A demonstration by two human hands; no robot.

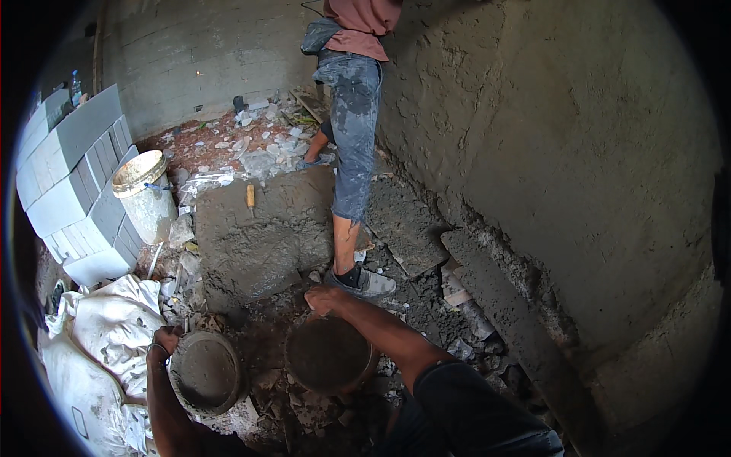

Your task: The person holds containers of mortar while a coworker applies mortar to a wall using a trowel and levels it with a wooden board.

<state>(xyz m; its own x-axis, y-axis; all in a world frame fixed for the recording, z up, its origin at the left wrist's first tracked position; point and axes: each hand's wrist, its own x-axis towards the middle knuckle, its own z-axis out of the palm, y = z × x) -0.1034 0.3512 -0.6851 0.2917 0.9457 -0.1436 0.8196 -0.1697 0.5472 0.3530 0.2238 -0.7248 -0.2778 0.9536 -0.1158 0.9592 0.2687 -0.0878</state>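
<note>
Two round, mortar-smeared buckets stand side by side in front of me. My left hand (164, 341) is closed at the outer edge of the left bucket (240, 372), which holds wet grey mortar (202, 369). Over the far rim of the right bucket (372, 359) my right hand (324, 300) is curled, gripping its edge; the dark surface inside is too dim to make out. Just beyond the buckets lies a mortar-covered board (263, 236), with a wooden-handled trowel (250, 196) at its far end.
A co-worker (354, 114) stands past my right hand, one shoe close to it. White blocks (84, 183), a white bucket (148, 206) and white sacks (106, 343) line the left. A plastered wall (571, 152) rises on the right, with rubble (259, 152) behind.
</note>
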